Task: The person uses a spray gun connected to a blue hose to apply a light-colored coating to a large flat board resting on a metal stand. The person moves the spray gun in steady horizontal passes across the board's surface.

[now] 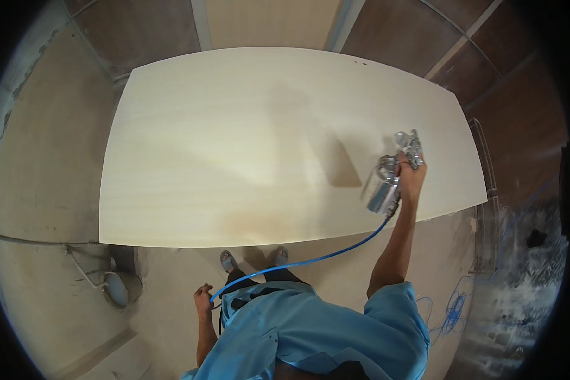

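I see the R hand stretched out over the right part of the big pale wood panel, fingers wrapped around the grip of a metal spray gun; its shiny cup hangs on the near side and the nozzle end points away from the body, above the board. The L hand is low by the hip, closed around the blue air hose, which runs from there up to the bottom of the gun. The panel lies flat, w/ both feet just at its near edge. More blue hose lies coiled on the floor at the right. Risks, as I judge: the hose between the hands hangs near the board edge, so if the L hand gives slack it can drag on the surface and mark it. Also the floor coils are close to the right foot, so a step sideways may catch them and jerk the gun.
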Action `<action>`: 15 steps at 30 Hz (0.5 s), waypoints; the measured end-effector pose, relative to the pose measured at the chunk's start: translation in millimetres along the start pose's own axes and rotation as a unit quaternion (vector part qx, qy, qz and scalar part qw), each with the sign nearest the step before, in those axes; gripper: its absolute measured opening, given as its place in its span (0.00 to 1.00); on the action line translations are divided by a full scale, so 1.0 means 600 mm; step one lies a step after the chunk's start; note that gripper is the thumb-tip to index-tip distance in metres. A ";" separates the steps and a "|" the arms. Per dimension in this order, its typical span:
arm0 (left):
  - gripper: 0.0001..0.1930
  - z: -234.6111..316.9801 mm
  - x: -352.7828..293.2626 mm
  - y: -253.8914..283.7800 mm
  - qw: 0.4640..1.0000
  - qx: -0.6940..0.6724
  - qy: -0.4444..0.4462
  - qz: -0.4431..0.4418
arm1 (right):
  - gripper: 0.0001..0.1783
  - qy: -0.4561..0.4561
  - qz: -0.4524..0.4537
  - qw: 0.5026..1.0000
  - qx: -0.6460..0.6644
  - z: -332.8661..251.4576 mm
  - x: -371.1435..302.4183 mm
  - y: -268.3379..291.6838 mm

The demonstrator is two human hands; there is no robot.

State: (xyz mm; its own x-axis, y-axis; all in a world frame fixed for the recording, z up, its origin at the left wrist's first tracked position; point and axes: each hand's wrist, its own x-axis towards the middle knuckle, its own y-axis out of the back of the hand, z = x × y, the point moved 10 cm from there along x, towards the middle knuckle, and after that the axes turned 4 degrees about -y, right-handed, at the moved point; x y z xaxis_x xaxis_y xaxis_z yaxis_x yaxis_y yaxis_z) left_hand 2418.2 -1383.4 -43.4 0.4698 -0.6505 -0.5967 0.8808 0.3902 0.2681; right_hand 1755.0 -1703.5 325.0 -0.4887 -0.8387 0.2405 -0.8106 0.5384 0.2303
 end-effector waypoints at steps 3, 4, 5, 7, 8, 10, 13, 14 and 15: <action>0.19 -0.213 0.103 -0.057 0.998 0.046 -0.016 -0.043 | 0.23 0.031 0.147 0.984 -0.099 0.218 -0.160 0.029; 0.20 -0.313 0.146 -0.081 0.996 0.052 -0.043 -0.052 | 0.26 0.055 0.153 0.977 -0.141 0.310 -0.221 0.018; 0.20 -0.420 0.191 -0.105 0.994 0.057 -0.070 -0.060 | 0.30 0.065 0.166 0.968 -0.177 0.414 -0.286 0.006; 0.22 -0.658 0.286 -0.138 0.992 0.096 -0.052 -0.064 | 0.30 0.088 0.172 0.966 -0.175 0.627 -0.404 -0.028; 0.22 -0.747 0.326 -0.152 0.990 0.076 -0.094 -0.068 | 0.27 0.100 0.164 0.972 -0.138 0.723 -0.457 -0.047; 0.23 -0.912 0.389 -0.168 0.992 0.101 -0.051 -0.058 | 0.19 0.066 0.110 0.991 -0.050 0.879 -0.532 -0.093; 0.19 -0.957 0.408 -0.143 0.998 0.059 -0.020 -0.022 | 0.02 -0.043 0.032 0.996 0.065 0.938 -0.544 -0.170; 0.18 -0.932 0.391 -0.128 0.999 0.042 0.026 -0.015 | 0.01 -0.050 0.001 0.996 0.072 0.894 -0.516 -0.205; 0.18 -0.874 0.362 -0.107 0.999 0.009 0.038 0.007 | 0.01 -0.071 -0.007 0.995 0.063 0.831 -0.475 -0.231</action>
State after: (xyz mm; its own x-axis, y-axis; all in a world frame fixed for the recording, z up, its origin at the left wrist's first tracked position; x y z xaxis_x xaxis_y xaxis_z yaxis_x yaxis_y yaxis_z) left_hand 2433.0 -1207.8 -586.7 0.4762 -0.5944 -0.6480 0.8758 0.3866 0.2890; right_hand 1845.7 -1580.4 -245.5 -0.5105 -0.8539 0.1011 -0.8472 0.5196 0.1106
